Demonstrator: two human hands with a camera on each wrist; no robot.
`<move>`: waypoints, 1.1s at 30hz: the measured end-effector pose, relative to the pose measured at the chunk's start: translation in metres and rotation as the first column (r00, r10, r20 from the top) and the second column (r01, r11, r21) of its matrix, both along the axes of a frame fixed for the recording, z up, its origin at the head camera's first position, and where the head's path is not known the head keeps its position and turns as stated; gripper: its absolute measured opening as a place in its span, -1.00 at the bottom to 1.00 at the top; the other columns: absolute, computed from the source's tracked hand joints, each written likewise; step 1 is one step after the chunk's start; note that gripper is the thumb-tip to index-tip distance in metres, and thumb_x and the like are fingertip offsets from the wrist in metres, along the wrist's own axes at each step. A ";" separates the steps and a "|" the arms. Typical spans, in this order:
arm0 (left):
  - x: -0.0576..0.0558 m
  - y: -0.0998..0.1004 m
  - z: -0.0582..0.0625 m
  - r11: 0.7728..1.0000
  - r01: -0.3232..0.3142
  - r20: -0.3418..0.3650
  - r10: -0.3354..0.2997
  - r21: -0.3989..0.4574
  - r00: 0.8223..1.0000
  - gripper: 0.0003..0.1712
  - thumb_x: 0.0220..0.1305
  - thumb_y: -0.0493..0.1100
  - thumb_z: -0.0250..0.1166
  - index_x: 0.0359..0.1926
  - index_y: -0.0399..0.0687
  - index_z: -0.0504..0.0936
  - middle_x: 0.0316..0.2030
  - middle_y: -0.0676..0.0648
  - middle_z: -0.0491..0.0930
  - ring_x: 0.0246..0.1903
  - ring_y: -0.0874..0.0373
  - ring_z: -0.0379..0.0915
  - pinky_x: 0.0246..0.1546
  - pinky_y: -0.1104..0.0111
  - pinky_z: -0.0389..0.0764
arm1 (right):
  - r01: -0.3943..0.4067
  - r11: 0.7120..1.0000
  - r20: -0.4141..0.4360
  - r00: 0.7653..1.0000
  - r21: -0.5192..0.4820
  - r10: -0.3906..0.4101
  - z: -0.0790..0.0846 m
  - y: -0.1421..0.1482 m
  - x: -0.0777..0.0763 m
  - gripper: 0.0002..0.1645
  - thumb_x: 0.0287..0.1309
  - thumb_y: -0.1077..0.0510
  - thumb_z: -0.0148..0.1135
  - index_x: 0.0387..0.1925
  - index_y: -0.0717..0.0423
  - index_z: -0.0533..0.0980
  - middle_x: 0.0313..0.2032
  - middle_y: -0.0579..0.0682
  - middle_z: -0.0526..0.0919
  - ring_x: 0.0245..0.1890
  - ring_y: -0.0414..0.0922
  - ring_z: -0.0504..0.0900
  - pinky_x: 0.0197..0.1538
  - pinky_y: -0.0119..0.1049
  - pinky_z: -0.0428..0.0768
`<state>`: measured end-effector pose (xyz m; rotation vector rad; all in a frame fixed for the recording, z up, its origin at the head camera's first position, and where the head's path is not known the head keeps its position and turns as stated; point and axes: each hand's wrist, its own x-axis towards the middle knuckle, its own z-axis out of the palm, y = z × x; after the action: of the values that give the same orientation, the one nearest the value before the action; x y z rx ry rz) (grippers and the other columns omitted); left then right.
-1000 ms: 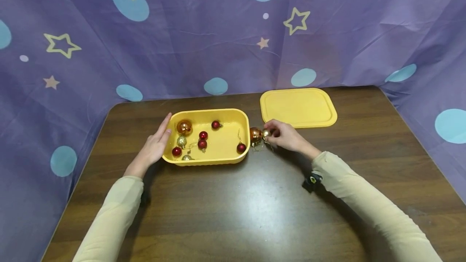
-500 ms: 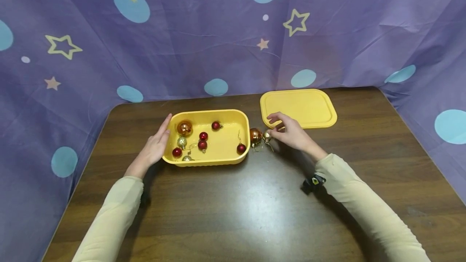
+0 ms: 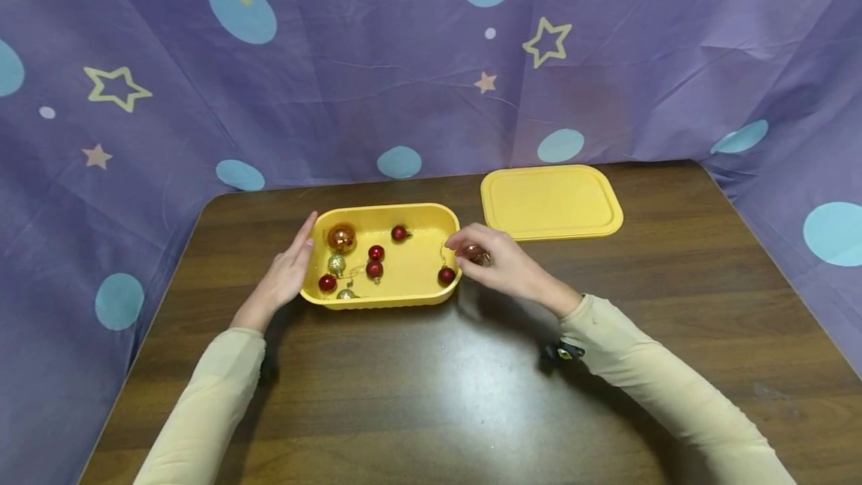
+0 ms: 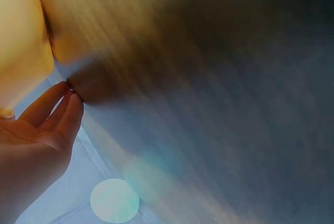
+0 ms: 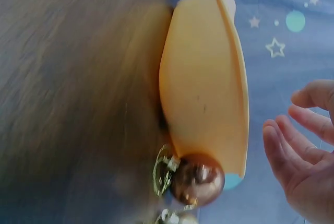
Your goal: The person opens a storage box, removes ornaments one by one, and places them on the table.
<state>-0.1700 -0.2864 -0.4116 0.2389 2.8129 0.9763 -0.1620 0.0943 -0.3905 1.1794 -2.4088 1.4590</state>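
Observation:
A yellow plastic box [image 3: 384, 299] holds several small Christmas baubles: dark red ones [image 3: 400, 233], gold ones [image 3: 337, 263] and one larger copper ball [image 3: 341, 238]. My left hand [image 3: 286, 272] rests with straight fingers against the box's left end. Over the box's right end is my right hand [image 3: 501, 264], its fingers loosely bent and apart, with nothing visible between them in the right wrist view. Below it, another copper bauble [image 5: 197, 179] with a gold loop lies on the table against the box's outer wall. A small gold bauble [image 5: 182, 217] shows at that view's bottom edge; the hand hides it from the head.
A yellow lid [image 3: 552, 202] lies flat on the brown wooden table [image 3: 404, 395], behind and right of the box. Purple cloth [image 3: 404, 58] with stars and blue dots hangs behind and around the table's sides.
My right hand was at the small gold bauble, its fingers then parted, and it has moved left to the box's right rim over the copper bauble. The left hand stays put.

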 end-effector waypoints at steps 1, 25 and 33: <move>0.000 0.000 0.000 1.000 0.001 -0.001 -0.001 0.000 1.000 -0.38 0.55 0.11 -0.48 0.54 0.24 -0.35 0.44 -0.34 -0.11 0.23 -0.61 -0.04 0.22 -0.31 -0.01 | -0.008 1.000 -0.002 1.000 -0.002 0.008 0.001 -0.003 0.001 -0.75 0.12 0.39 0.27 -0.12 0.28 0.56 -0.19 0.11 0.63 -0.23 -0.13 0.62 -0.18 -0.18 0.63; 0.000 0.000 0.001 1.000 0.003 -0.025 -0.003 -0.020 1.000 -0.39 0.56 0.11 -0.45 0.53 0.33 -0.37 0.45 -0.30 -0.12 0.24 -0.57 -0.02 0.26 -0.26 -0.03 | -0.070 0.990 0.083 0.995 0.126 0.059 -0.007 -0.078 -0.019 -0.71 0.11 0.34 0.26 -0.09 0.31 0.55 -0.11 0.17 0.63 -0.13 0.04 0.63 0.00 -0.24 0.58; 0.000 -0.001 -0.001 1.000 0.002 -0.029 -0.002 -0.003 1.000 -0.39 0.57 0.08 -0.43 0.53 0.31 -0.34 0.48 -0.22 -0.16 0.26 -0.54 -0.04 0.27 -0.24 -0.05 | -0.097 0.987 0.199 0.978 0.129 0.070 -0.012 -0.093 -0.030 -0.67 0.13 0.38 0.24 -0.04 0.38 0.52 -0.05 0.24 0.61 -0.08 0.05 0.62 0.00 -0.34 0.56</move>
<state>-0.1704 -0.2872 -0.4129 0.2578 2.8388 0.9763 -0.1916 0.0009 -0.4029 1.2338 -2.6587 1.5182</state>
